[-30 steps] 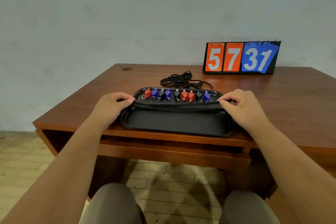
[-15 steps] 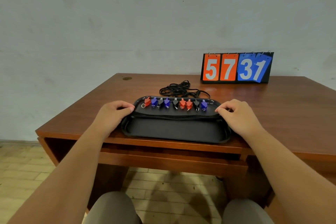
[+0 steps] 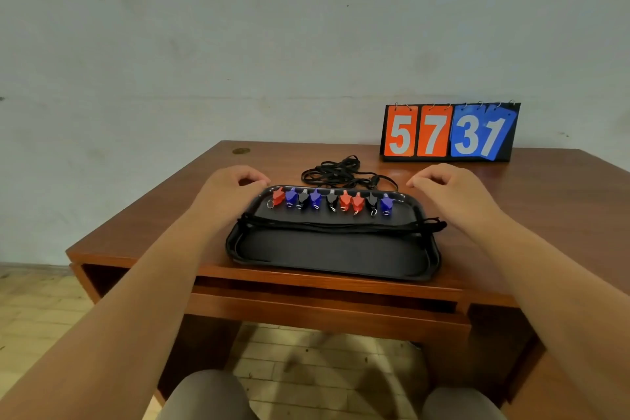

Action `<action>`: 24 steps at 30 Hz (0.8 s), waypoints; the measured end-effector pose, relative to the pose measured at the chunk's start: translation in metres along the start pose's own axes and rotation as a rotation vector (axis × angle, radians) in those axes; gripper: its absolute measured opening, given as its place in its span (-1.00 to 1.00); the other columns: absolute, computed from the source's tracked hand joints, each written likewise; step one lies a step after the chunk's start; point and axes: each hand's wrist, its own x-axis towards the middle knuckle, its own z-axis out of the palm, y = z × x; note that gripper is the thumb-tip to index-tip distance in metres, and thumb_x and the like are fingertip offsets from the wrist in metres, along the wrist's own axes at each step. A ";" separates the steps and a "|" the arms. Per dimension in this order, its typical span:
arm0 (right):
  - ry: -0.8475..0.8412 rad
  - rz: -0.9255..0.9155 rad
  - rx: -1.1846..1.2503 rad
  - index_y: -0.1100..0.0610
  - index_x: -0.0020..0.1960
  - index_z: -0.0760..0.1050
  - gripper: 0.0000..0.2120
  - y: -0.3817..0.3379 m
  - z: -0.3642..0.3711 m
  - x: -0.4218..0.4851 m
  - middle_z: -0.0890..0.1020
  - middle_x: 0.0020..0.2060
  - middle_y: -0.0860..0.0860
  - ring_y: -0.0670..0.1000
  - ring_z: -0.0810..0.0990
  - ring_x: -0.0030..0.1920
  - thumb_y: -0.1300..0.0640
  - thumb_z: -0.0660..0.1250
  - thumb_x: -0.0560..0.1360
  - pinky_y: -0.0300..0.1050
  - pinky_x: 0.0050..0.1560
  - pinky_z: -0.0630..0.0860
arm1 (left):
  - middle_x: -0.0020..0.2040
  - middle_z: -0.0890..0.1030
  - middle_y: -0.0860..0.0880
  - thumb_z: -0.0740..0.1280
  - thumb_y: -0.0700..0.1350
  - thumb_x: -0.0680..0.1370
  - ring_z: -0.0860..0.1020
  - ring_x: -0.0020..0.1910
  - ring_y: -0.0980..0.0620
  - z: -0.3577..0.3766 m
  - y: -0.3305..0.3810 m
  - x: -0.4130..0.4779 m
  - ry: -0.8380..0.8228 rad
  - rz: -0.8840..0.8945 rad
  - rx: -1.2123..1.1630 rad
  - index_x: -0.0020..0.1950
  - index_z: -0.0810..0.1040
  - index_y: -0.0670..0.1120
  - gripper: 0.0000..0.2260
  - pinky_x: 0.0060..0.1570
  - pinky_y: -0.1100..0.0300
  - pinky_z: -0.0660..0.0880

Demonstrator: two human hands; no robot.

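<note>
Plain room, wooden desk (image 3: 545, 201) (pale wall (image 3: 238, 44))

Left hand (image 3: 226, 194): stretched forward, palm down, fingers loosely curled, holding nothing.
Right hand (image 3: 455, 194): same pose, level with the other.

Between the left hand (image 3: 225, 193) and the right hand (image 3: 453, 191) lies a plain black tray (image 3: 334, 256). Its row of whistles (image 3: 331, 198) runs, from the left hand's side to the right's, red, blue, black, blue, black, red, red, black, blue, with silvery rings (image 3: 270, 204). Black cords (image 3: 341, 224) cross the tray nearer the wrists, and a black tangle of cord (image 3: 335, 172) lies between the fingertips. The desk (image 3: 545, 201) under both hands is glossy reddish-brown wood. Beyond the right hand, the black-framed scoreboard (image 3: 450, 131) shows white 5 and 7 on orange, white 3 and 1 on blue. The wall (image 3: 238, 27) is pale mottled grey, and the floor (image 3: 34, 310) is yellowish tile in a brick pattern.
</note>
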 end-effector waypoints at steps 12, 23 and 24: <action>-0.025 0.035 0.065 -0.06 0.22 0.68 -0.81 0.012 0.009 0.047 0.65 0.12 -0.19 -0.15 0.56 0.17 0.06 0.31 0.73 -0.18 0.11 0.43 | 0.09 0.65 0.19 0.35 -0.01 0.69 0.63 -0.02 0.22 0.059 0.066 0.053 -0.287 0.179 0.048 0.21 0.64 0.16 -0.86 -0.07 0.29 0.48; 0.056 0.191 0.198 -0.10 0.05 0.71 -0.77 0.060 0.021 0.069 0.73 -0.06 -0.10 -0.03 0.68 0.01 0.10 0.30 0.71 -0.20 -0.10 0.49 | 0.16 0.68 0.10 0.40 -0.11 0.66 0.61 0.12 0.13 0.138 0.110 0.122 -0.344 0.266 0.275 0.23 0.71 0.05 -0.82 0.21 0.14 0.54; 0.047 0.195 0.196 -0.10 0.04 0.72 -0.77 0.062 0.021 0.071 0.73 -0.07 -0.11 -0.03 0.68 0.00 0.09 0.30 0.71 -0.20 -0.09 0.50 | 0.20 0.68 0.06 0.41 -0.12 0.66 0.62 0.17 0.07 0.145 0.110 0.128 -0.358 0.275 0.358 0.26 0.72 0.05 -0.80 0.29 0.07 0.56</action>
